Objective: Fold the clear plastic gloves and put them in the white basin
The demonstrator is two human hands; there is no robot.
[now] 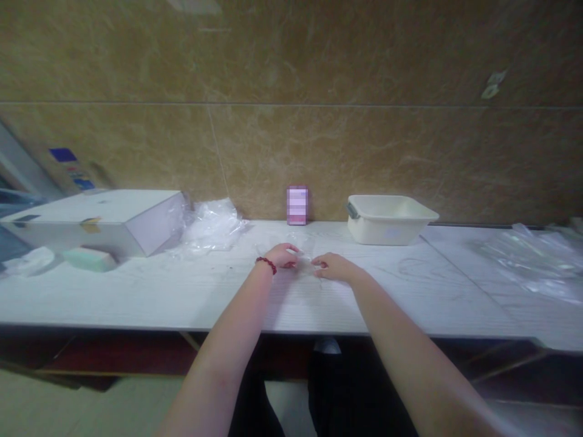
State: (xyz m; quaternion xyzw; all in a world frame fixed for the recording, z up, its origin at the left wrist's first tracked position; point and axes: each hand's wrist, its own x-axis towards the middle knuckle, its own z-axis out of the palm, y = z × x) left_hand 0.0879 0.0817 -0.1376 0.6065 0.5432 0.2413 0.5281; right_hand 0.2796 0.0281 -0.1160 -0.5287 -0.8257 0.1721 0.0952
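Observation:
Both my arms reach out over a white table (136, 291). My left hand (283, 255), with a red bead bracelet (266, 264) at the wrist, and my right hand (334, 266) meet near the table's middle. Their fingers are curled and pinch a small piece of clear plastic film (306, 260) that lies between them on the tabletop. The film is faint and hard to make out.
A white cardboard box (98, 220) lies at the left, with crumpled clear plastic (212, 224) beside it. A small pink-and-white box (297, 205) stands against the marbled wall. A cream plastic tub (388, 218) sits right of it. More clear plastic sheets (532, 258) lie far right.

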